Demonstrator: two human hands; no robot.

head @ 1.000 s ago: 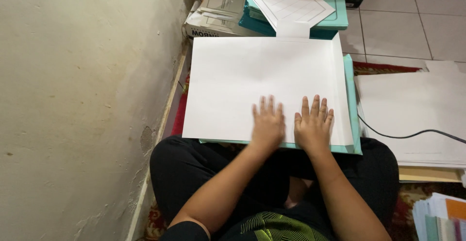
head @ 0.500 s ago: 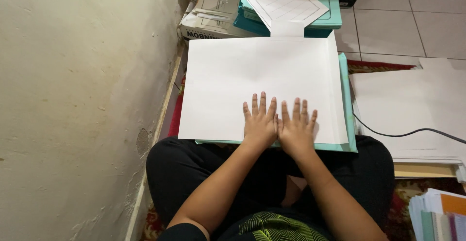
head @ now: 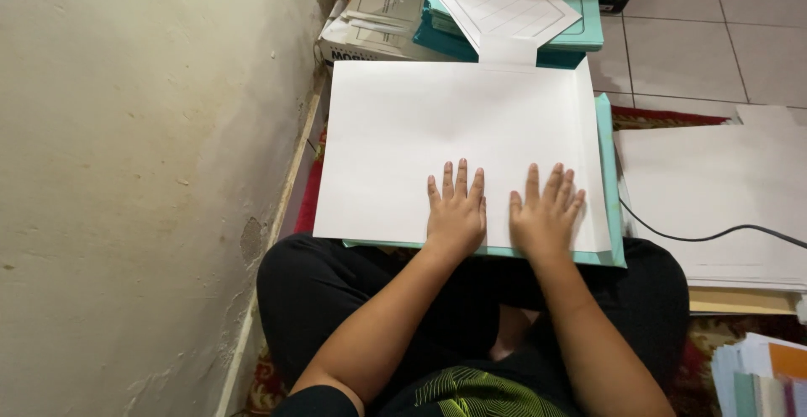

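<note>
White smooth sheet (head: 437, 131), flat left hand (head: 456, 215), right hand (head: 545, 219)

The wall (head: 126, 173) hems the left, stacked folders (head: 504, 13) block ahead, while the white sheet (head: 437, 131) lies open.

A white sheet (head: 454, 131) is laid on a teal folder (head: 612, 182), whose edge is seen along the sheet's right and near sides. The left hand (head: 456, 213) and right hand (head: 545, 215) are pressed flat, fingers spread, near the sheet's near edge, just apart. A cable (head: 714, 234) is seen at the folder's right.
</note>
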